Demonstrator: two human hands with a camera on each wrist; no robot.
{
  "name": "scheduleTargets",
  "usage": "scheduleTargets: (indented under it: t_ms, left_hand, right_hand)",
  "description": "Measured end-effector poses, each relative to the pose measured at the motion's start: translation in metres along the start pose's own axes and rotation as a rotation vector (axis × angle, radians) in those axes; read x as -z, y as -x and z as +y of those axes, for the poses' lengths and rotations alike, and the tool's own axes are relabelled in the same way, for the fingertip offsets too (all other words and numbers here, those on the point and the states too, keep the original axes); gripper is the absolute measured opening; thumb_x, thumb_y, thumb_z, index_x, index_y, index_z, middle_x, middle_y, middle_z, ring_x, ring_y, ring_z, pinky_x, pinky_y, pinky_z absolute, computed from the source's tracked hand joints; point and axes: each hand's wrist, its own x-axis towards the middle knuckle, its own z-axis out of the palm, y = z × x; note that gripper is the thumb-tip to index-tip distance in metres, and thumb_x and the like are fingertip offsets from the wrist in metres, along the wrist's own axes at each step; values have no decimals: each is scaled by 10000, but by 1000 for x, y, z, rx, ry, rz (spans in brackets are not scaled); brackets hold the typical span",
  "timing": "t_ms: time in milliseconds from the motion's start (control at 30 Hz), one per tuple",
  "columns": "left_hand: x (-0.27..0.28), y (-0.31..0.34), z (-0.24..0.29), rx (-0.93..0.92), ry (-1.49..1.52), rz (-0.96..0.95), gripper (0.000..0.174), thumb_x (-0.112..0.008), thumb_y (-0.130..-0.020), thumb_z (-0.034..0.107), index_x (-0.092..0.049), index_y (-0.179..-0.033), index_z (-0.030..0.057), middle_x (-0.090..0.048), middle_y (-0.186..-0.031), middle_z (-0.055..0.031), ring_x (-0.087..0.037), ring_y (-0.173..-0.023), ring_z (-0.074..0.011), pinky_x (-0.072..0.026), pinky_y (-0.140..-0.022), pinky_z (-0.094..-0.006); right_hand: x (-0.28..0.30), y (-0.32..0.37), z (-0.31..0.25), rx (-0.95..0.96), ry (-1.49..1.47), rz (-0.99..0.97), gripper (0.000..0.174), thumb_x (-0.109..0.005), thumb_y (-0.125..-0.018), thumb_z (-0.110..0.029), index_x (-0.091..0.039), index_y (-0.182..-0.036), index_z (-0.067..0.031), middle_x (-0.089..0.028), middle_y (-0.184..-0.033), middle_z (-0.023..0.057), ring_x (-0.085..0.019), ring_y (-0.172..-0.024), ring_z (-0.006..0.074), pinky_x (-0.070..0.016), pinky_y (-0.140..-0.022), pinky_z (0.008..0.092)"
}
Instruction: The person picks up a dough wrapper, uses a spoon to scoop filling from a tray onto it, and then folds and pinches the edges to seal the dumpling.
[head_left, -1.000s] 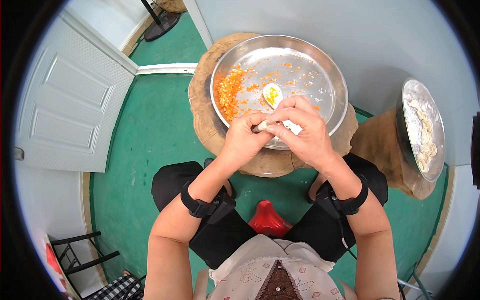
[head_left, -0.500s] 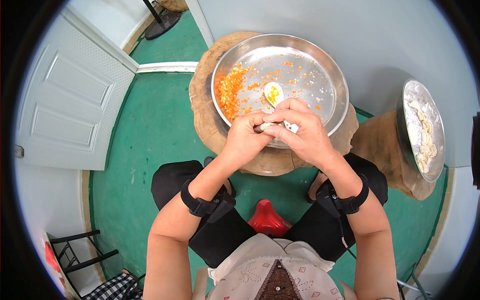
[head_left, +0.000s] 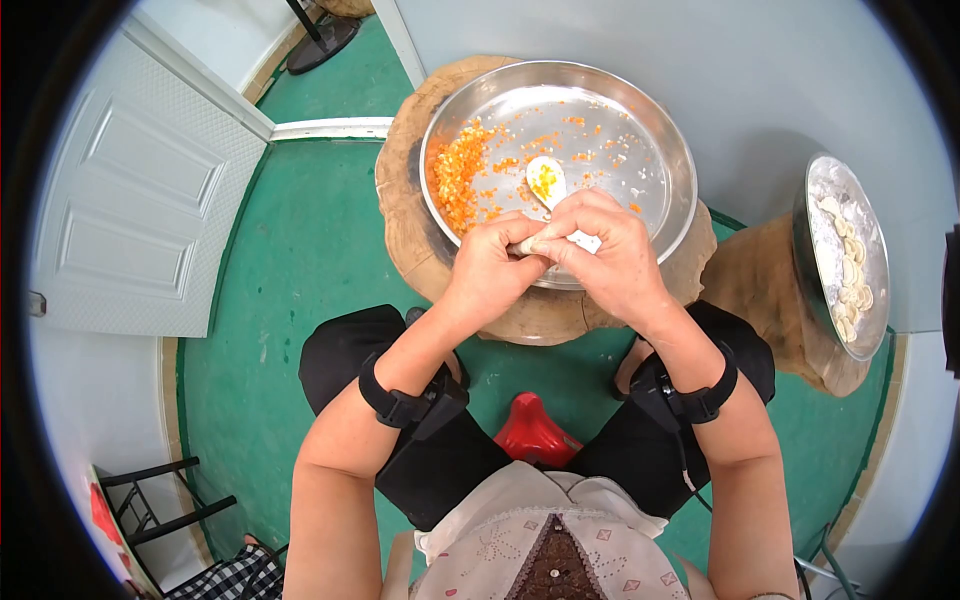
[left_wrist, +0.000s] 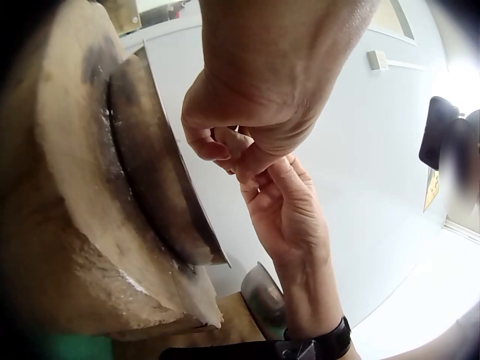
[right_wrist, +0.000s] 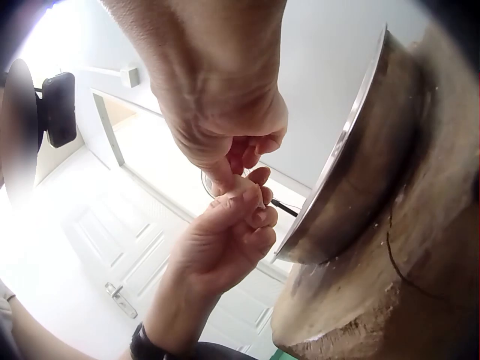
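Fingertips of both hands meet over the near rim of a wide metal pan [head_left: 655, 130]. Between them is a small pale dumpling [head_left: 526, 246], its dough mostly hidden by the fingers. My left hand [head_left: 484, 265] holds it from the left, and my right hand [head_left: 608, 248] pinches its edge from the right. In the left wrist view, a bit of the dumpling's dough [left_wrist: 232, 141] shows between the left thumb and fingers. Inside the pan lie a heap of orange and yellow chopped filling [head_left: 460, 180] and a white spoon [head_left: 545, 178] with some filling in its bowl.
The pan stands on a wooden stump [head_left: 410, 190]. To the right, a second stump [head_left: 750, 270] bears a floured metal basin [head_left: 870, 210] with several finished dumplings [head_left: 850, 270]. A red stool [head_left: 530, 430] is between the knees. A white door [head_left: 140, 210] stands at left.
Both hands stay over the pan's near rim. The fingers have shifted slightly along the dumpling's edge, pinching it. Pan, spoon and filling have kept their places.
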Motion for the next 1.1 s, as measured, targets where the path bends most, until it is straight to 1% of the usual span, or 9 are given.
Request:
scheduleTargets:
  t_ms: [200, 300, 400, 567, 667, 767, 867, 967, 1100]
  left_hand:
    - [-2, 0, -3, -35, 71, 13, 112, -585, -702, 3, -593, -813, -14, -532, -722, -4, -480, -666, -73, -400, -594, -229]
    - [1, -1, -5, -20, 8, -28, 133, -588, -700, 10, -600, -832, -8, -550, -744, -12, -502, -697, -79, -414, -627, -227]
    - [2, 0, -3, -16, -33, -19, 143, -602, -679, 35, -611, -818, 4, -531, -675, -49, -503, -612, -110, -412, -573, -255]
    - [-2, 0, -7, 18, 41, -10, 147, -609, -689, 49, -612, -830, 9, -561, -681, -35, -507, -623, -84, -415, -569, -245]
    - [-2, 0, -5, 119, 180, -27, 154, -621, -713, 78, -611, -848, 5, -579, -702, -19, -510, -633, -65, -413, -562, -226]
    - [0, 1, 2, 210, 291, -67, 155, -631, -733, 110, -609, -842, 1, -573, -677, -6, -500, -593, -47, -402, -527, -201]
    - [4, -1, 1, 262, 282, -121, 138, -633, -744, 124, -603, -806, 5, -552, -617, 0, -478, -527, -35, -382, -474, -181]
    - [1, -1, -3, 284, 289, -105, 121, -629, -749, 130, -594, -763, 15, -528, -565, 8, -460, -479, -31, -363, -430, -175]
    - [1, -1, -5, 295, 291, -123, 131, -622, -758, 139, -586, -774, 14, -539, -589, 0, -497, -503, -39, -387, -431, -173]
  right_hand:
    - [-2, 0, -4, -24, -51, 23, 104, -624, -680, -75, -642, -779, -47, -563, -745, 63, -523, -784, 199, -420, -723, 299]
    - [-3, 0, -1, 13, -25, 15, 122, -625, -685, -86, -644, -799, -48, -562, -743, 62, -521, -790, 199, -420, -722, 300]
    - [-3, -1, 3, 26, 14, -15, 123, -618, -696, -95, -643, -808, -49, -560, -740, 62, -520, -791, 200, -421, -715, 301]
    - [-4, -1, 3, -23, 8, -3, 111, -588, -744, -104, -639, -814, -36, -562, -733, 62, -524, -756, 183, -420, -687, 292]
    - [-2, -3, -1, -224, -166, 52, 135, -578, -774, -132, -630, -804, -10, -565, -729, 62, -522, -720, 154, -416, -673, 270]
    - [3, -6, 9, -301, -263, 104, 175, -577, -788, -158, -622, -796, 11, -568, -755, 68, -515, -695, 133, -415, -652, 257]
    - [4, -5, 6, -332, -125, 15, 190, -594, -775, -176, -623, -800, 10, -555, -748, 74, -513, -668, 138, -419, -627, 259]
    - [1, -4, 2, -298, -57, -30, 171, -589, -787, -181, -624, -779, -14, -545, -733, 23, -487, -657, 71, -398, -578, 228]
    - [-4, -2, 14, -296, -49, 22, 168, -602, -771, -177, -608, -729, -15, -529, -707, 17, -458, -612, 75, -379, -550, 230]
